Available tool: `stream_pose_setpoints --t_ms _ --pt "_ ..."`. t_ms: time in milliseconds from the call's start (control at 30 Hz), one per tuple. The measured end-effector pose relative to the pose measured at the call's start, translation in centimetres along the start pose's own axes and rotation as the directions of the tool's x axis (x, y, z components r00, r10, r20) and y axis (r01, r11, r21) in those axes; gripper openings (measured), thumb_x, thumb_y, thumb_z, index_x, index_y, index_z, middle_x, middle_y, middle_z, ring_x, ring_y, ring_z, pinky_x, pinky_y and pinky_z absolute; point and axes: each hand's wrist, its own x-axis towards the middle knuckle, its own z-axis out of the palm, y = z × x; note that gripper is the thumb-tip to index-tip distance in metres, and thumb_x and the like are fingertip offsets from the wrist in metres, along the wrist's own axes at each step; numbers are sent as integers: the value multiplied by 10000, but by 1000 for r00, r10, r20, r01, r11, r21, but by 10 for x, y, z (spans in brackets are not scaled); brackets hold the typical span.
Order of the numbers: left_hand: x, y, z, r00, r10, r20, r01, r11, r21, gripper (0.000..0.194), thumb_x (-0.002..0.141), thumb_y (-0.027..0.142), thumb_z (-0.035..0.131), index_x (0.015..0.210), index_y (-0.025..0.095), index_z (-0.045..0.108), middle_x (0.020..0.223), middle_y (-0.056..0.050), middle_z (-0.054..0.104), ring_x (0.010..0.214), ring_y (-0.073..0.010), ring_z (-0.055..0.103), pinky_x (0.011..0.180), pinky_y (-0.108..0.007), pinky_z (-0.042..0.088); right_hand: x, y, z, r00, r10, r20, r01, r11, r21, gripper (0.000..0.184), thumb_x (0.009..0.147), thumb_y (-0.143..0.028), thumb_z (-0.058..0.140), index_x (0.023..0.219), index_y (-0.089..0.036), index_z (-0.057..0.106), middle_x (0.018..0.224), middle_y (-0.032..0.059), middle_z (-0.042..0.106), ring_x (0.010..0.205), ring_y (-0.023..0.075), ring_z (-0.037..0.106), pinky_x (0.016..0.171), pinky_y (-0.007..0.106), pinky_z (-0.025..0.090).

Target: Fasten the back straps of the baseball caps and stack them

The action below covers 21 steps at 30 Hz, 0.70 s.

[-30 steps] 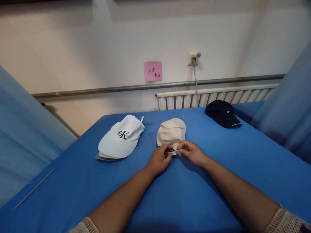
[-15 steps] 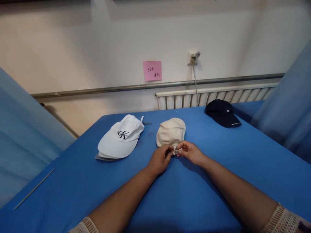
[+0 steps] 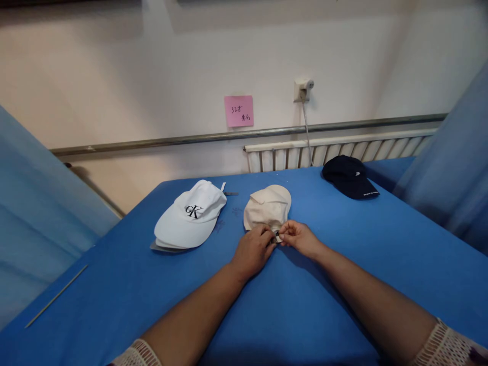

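A beige baseball cap (image 3: 267,206) lies on the blue-covered table (image 3: 244,315), its back strap towards me and its brim pointing away. My left hand (image 3: 256,250) is closed on the left part of the strap, its fingers curled over the buckle area and hiding most of it. With thumb and fingertips, my right hand (image 3: 299,238) pinches the strap (image 3: 278,237) from the right. A small dark bit shows between the two hands. The strap's exact fastening is too small to make out.
White caps (image 3: 190,213), stacked, lie to the left, the top one lettered in black. A dark navy cap (image 3: 348,177) sits at the back right. A thin stick (image 3: 56,296) lies near the left edge. Blue curtains (image 3: 41,223) hang at both sides; a radiator (image 3: 335,151) stands behind.
My left hand has shifted slightly right along the strap, now covering the buckle that showed before. My right hand keeps its pinch almost in place. The cap has moved very slightly left.
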Motion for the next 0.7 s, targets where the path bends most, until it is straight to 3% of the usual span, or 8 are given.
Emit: stream_pose_setpoints --t_ms 267,533,700 --pt "2 -3 -2 1000 3 3 -4 999 47 100 845 216 576 939 186 593 1021 -67 601 937 -214 567 822 -358 441 4 11 -5 989 -10 -146 -5 994 -107 148 638 -244 671 692 -215 537 518 -66 565 473 112 551 499 242 394" --pt "1 -9 7 999 -23 -32 19 994 -111 79 862 179 552 930 179 591 1005 -67 591 936 -197 579 846 -338 464 5 12 -6 956 -56 -289 -6 978 -210 115 667 -235 662 686 -211 551 505 -53 576 456 103 522 461 221 376" --pt "0 -11 11 998 -39 -56 27 980 -199 74 849 159 570 918 178 587 1006 -61 591 950 -184 578 869 -326 473 -2 -7 -5 925 137 -355 -180 980 -90 138 752 -270 620 675 -200 530 562 -19 606 441 114 554 399 214 382"
